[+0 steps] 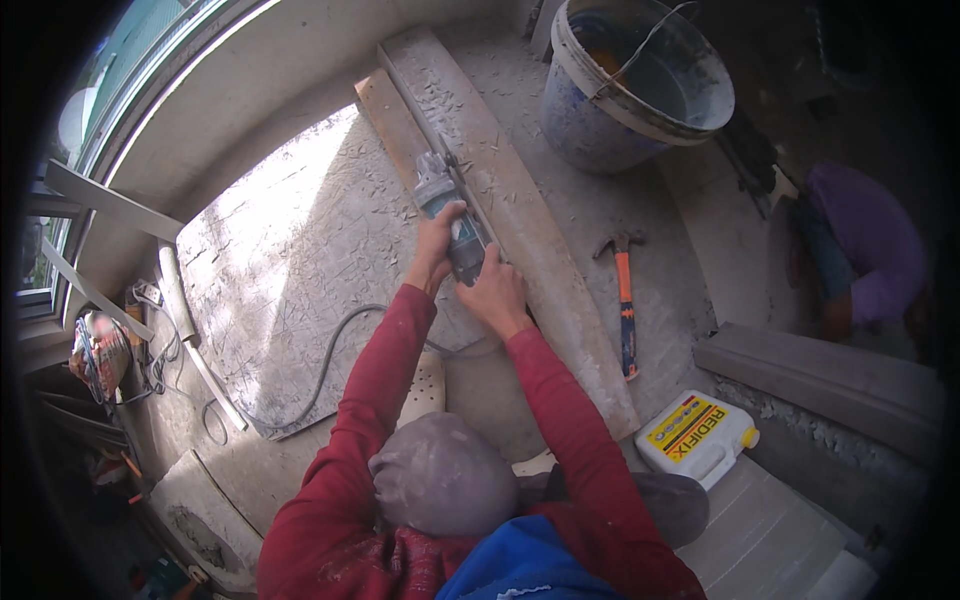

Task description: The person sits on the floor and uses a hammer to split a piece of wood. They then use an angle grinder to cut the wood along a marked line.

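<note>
Both my hands grip a grey-and-teal angle grinder [434, 190]. My left hand [436, 244] wraps its body from the left, and my right hand [496, 296] closes round its rear end. The tool's head points away from me, over the seam between a long pale slab strip [525, 235] and a narrower brownish strip [393, 122]. Chips and dust are scattered on the long strip. Whether the disc touches either piece is hidden. A grey power cord [345, 325] curves across the floor left of my arms.
A claw hammer [625, 300] with an orange-and-black handle lies right of the strips. Beyond it stands a dirty bucket [590, 125]. A white jug [690, 440] with a yellow label is near right. A large scratched sheet [300, 250] lies left. Someone in purple [870, 240] is at far right.
</note>
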{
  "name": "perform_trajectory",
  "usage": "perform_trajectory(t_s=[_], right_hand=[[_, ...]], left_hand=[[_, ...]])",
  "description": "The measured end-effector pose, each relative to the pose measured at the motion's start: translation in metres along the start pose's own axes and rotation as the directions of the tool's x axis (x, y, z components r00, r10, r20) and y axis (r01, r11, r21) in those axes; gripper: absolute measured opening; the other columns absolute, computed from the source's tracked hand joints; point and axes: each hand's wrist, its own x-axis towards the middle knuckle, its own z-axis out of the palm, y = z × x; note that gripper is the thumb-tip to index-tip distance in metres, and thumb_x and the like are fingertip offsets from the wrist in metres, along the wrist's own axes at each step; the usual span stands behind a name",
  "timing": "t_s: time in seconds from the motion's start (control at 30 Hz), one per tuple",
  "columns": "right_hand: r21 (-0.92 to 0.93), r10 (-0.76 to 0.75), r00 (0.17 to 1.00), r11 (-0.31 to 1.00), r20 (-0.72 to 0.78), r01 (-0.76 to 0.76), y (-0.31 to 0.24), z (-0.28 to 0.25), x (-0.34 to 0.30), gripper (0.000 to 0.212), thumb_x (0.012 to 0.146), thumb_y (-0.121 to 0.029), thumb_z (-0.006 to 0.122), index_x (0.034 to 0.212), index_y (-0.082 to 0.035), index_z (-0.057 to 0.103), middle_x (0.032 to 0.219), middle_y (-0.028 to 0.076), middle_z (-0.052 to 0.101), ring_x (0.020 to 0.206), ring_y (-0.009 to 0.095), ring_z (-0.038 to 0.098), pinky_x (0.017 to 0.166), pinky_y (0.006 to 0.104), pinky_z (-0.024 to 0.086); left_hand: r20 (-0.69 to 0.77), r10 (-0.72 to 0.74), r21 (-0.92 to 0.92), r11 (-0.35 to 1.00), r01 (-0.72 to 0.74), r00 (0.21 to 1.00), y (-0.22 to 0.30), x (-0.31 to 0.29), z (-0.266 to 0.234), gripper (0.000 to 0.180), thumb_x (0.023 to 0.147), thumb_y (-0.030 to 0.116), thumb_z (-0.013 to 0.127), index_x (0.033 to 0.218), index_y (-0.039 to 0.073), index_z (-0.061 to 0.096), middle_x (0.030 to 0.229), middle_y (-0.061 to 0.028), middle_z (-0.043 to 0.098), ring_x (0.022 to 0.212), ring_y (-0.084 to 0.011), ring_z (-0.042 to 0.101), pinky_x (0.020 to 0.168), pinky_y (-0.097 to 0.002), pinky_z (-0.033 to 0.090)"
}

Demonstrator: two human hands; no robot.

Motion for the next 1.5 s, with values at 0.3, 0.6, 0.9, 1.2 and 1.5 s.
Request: perform_trajectory(t_s=[0.3,0.6,0.9,1.2,1.5], right_hand=[[0.005,0.016,1.0,1.0,-0.002,-0.016,0.001,-0.002,-0.007,0.061,0.078,-0.033,0.077,0.118,-0.001,0.044,0.093,0.032,0.072,0.09,0.053,0.07,0.082,0.0595,0.055],[-0.008,0.011,1.0,1.0,0.008,-0.011,0.0,0.0,-0.001,0.062,0.078,-0.033,0.076,0.119,0.0,0.044,0.093,0.032,0.071,0.09,0.052,0.07,0.083,0.0595,0.054],[-0.003,0.018,1.0,1.0,0.005,-0.018,-0.004,0.001,0.004,0.062,0.077,-0.032,0.076,0.119,0.001,0.044,0.094,0.033,0.071,0.092,0.053,0.069,0.083,0.0602,0.054],[-0.01,0.034,0.999,0.999,0.007,-0.034,-0.003,0.001,0.0,0.064,0.077,-0.034,0.077,0.119,0.0,0.045,0.095,0.033,0.071,0.093,0.053,0.069,0.084,0.0594,0.054],[-0.026,0.023,1.0,0.999,0.006,-0.023,0.002,-0.002,-0.01,0.062,0.078,-0.035,0.078,0.118,0.0,0.046,0.094,0.032,0.071,0.09,0.053,0.07,0.081,0.0592,0.055]], left_hand=[[0.011,-0.003,0.005,1.0,0.003,1.0,-0.005,-0.004,-0.001,0.038,0.091,0.021,0.071,0.119,-0.002,0.061,0.106,-0.0156,0.073,0.086,-0.0262,0.074,0.077,-0.0421,0.063],[0.02,-0.024,-0.02,1.0,0.024,1.0,-0.006,0.005,-0.005,0.039,0.091,0.023,0.072,0.12,-0.001,0.061,0.107,-0.0158,0.073,0.085,-0.0268,0.074,0.078,-0.0421,0.063],[0.025,-0.026,-0.034,0.999,0.027,0.999,-0.003,0.011,-0.005,0.039,0.092,0.022,0.071,0.121,-0.001,0.059,0.106,-0.0166,0.074,0.083,-0.0271,0.074,0.076,-0.0421,0.063],[0.004,-0.013,-0.007,1.0,0.013,1.0,-0.003,0.004,-0.003,0.037,0.091,0.022,0.072,0.119,-0.001,0.061,0.105,-0.0153,0.074,0.083,-0.0266,0.074,0.075,-0.0423,0.063],[-0.004,0.03,0.028,0.999,-0.03,1.0,-0.011,-0.004,-0.002,0.037,0.092,0.022,0.071,0.119,-0.002,0.063,0.102,-0.0132,0.074,0.083,-0.0245,0.073,0.075,-0.0413,0.062]])
